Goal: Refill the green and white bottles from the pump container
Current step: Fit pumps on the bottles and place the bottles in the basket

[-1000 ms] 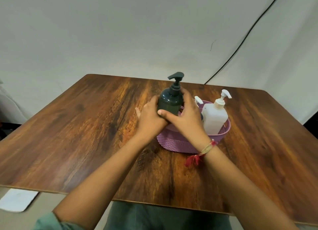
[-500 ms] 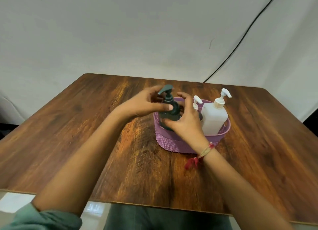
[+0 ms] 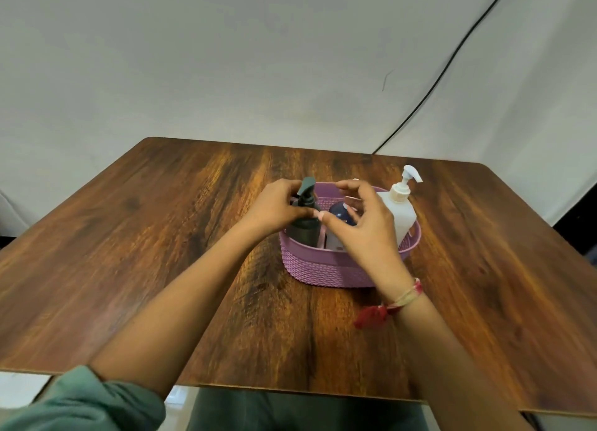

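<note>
At the nine o'clock end of the purple basket (image 3: 326, 269) you gripped the upright green bottle (image 3: 303, 233) by its pump neck with your left hand (image 3: 277, 209), likely to steady it, while your right hand (image 3: 368, 227), loosely spread and empty, hovered at its three o'clock.

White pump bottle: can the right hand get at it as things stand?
Probably yes. The right hand hovers empty just beside the white pump bottle, whose neck and pump stand clear above the basket rim. The left hand grips the green bottle at the basket's other end, out of the way.
</note>
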